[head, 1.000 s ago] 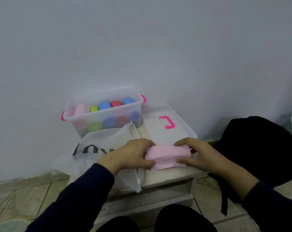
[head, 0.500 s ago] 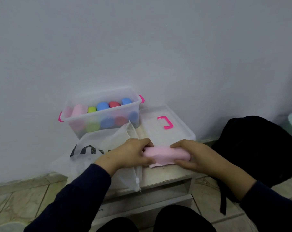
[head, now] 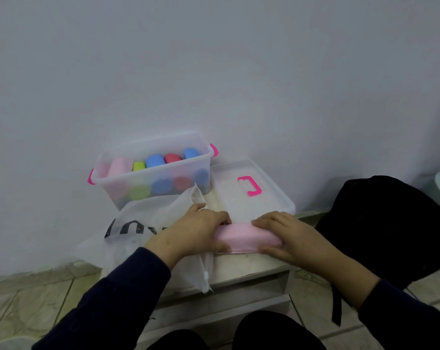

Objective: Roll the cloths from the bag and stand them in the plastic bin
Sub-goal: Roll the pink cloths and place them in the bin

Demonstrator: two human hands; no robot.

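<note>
**Pink cloth rolled tighter between both hands**

Since a second ago, the pink cloth (head: 248, 237) has gone from a loose fold with a flat flap to a tighter roll, with only a thin edge left under it. Both hands have closed in on its ends. The left hand (head: 196, 232) curls its fingers over the roll's left end, and the right hand (head: 287, 236) wraps fingers over the top and thumb along the near side of the right end, so both are gripping the cloth. It lies across the front of the small white table (head: 241, 267).

Left of the roll, under the left wrist, the translucent bag (head: 143, 223) lies slumped, dark lettering on its side. Behind it stands the clear plastic bin (head: 153, 183) with pink clasps, holding rolled cloths (head: 154, 160) upright in pink, green, blue and red. The bin's lid (head: 251, 190), with a pink handle, lies flat just right of the bin. A black backpack (head: 390, 228) sits on the floor to the right.
</note>
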